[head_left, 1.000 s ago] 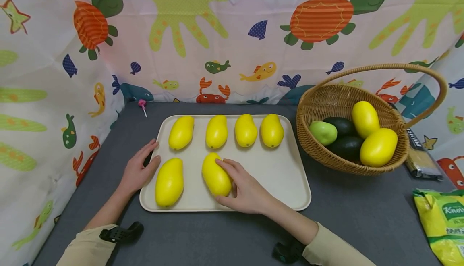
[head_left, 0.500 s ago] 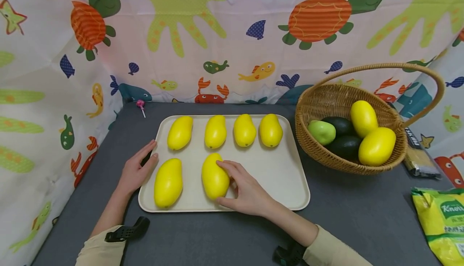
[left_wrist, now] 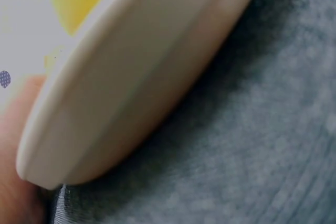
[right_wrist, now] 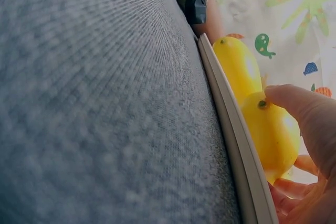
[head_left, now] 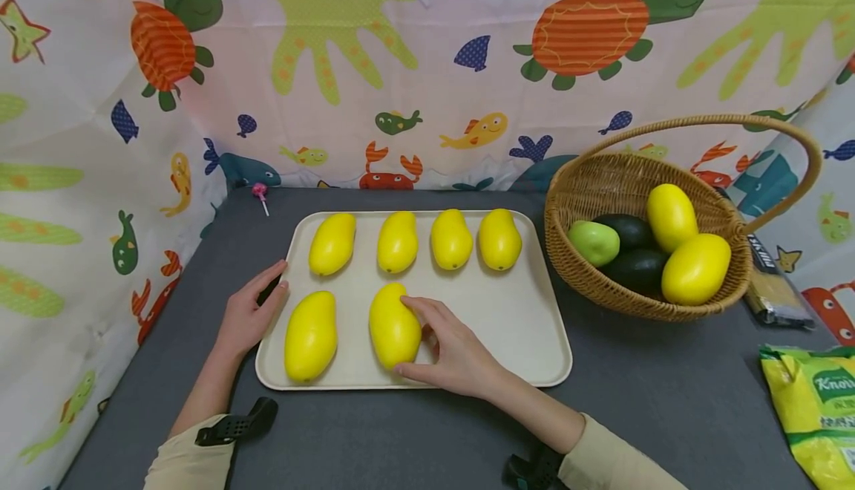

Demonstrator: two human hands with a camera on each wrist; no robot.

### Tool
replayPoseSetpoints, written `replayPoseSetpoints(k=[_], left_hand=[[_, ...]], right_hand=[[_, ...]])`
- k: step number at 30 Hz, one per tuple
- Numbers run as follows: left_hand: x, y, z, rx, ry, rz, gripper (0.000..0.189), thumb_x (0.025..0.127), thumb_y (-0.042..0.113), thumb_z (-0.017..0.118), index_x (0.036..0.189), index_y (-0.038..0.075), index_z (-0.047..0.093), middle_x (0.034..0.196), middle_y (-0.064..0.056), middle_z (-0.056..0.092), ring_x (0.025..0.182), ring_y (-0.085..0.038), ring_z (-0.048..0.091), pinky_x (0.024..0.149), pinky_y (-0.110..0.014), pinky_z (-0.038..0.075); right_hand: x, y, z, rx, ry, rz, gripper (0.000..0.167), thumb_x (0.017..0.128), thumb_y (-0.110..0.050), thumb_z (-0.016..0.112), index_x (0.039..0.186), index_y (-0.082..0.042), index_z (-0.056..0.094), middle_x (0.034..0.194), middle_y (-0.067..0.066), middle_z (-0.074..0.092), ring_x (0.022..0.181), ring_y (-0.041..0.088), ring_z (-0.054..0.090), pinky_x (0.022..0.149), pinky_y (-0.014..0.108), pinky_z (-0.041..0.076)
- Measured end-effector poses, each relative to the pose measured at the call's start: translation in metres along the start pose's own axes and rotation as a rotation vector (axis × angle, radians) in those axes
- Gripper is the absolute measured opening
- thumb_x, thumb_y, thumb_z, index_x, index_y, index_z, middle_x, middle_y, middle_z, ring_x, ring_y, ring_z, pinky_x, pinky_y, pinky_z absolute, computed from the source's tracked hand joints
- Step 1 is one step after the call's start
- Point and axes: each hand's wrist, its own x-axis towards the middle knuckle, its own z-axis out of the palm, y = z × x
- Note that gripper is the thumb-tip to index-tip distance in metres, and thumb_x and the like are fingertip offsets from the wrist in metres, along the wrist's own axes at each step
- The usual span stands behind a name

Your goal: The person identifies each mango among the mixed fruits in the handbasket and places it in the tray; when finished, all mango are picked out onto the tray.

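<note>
A cream tray [head_left: 494,327] lies on the dark grey cloth with two rows of yellow mangoes on it. My right hand [head_left: 454,349] holds the second mango [head_left: 394,327] of the front row, thumb at its near end and fingers on its far right side. In the right wrist view, the thumb touches this mango [right_wrist: 270,135] near its stem spot, and the fingers curl under its other end. My left hand [head_left: 247,315] rests at the tray's left edge, fingers fairly straight and fingertips at the rim. Another mango [head_left: 310,338] lies just right of it.
Several mangoes, among them a left one [head_left: 332,245], line the tray's back. A wicker basket [head_left: 601,289] at right holds a green apple [head_left: 593,243], avocados [head_left: 634,271] and yellow fruit [head_left: 696,269]. A lollipop [head_left: 260,191] lies back left; a yellow Knorr bag [head_left: 815,408] sits front right.
The mango in my right hand has turned a little more upright and shifted slightly left on the tray. My left hand stays at the tray's edge, and its forearm has shifted slightly right.
</note>
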Motion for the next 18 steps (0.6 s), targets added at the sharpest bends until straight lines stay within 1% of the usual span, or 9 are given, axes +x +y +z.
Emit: replayPoseSetpoints(k=[7,12,18], left_hand=[[0.0006,-0.0031,-0.0001,0.008,0.008,0.004,0.05,0.101,0.033,0.053,0.146,0.01,0.047,0.147,-0.014,0.046,0.136,-0.038,0.039,0.106,-0.059,0.03],[0.0002,-0.0027,0.0,-0.002,0.007,0.012,0.049,0.101,0.031,0.054,0.145,0.009,0.048,0.146,-0.015,0.047,0.135,-0.039,0.039,0.106,-0.059,0.031],[-0.0008,-0.0008,0.0004,-0.009,-0.002,0.003,0.05,0.101,0.031,0.053,0.146,0.009,0.047,0.146,-0.015,0.046,0.136,-0.039,0.038,0.106,-0.059,0.03]], right_hand=[[0.0009,-0.0005,-0.0006,0.0,0.003,-0.002,0.087,0.077,-0.039,0.082,0.149,-0.018,0.038,0.14,-0.003,0.044,0.092,0.012,0.053,0.067,0.022,0.048],[0.0002,-0.0005,-0.0009,0.007,0.003,0.006,0.087,0.077,-0.04,0.082,0.149,-0.018,0.037,0.14,-0.003,0.044,0.093,0.012,0.053,0.067,0.022,0.048],[-0.001,0.0,-0.0009,0.011,0.005,0.02,0.086,0.078,-0.039,0.082,0.149,-0.019,0.038,0.139,-0.004,0.046,0.093,0.011,0.054,0.068,0.022,0.048]])
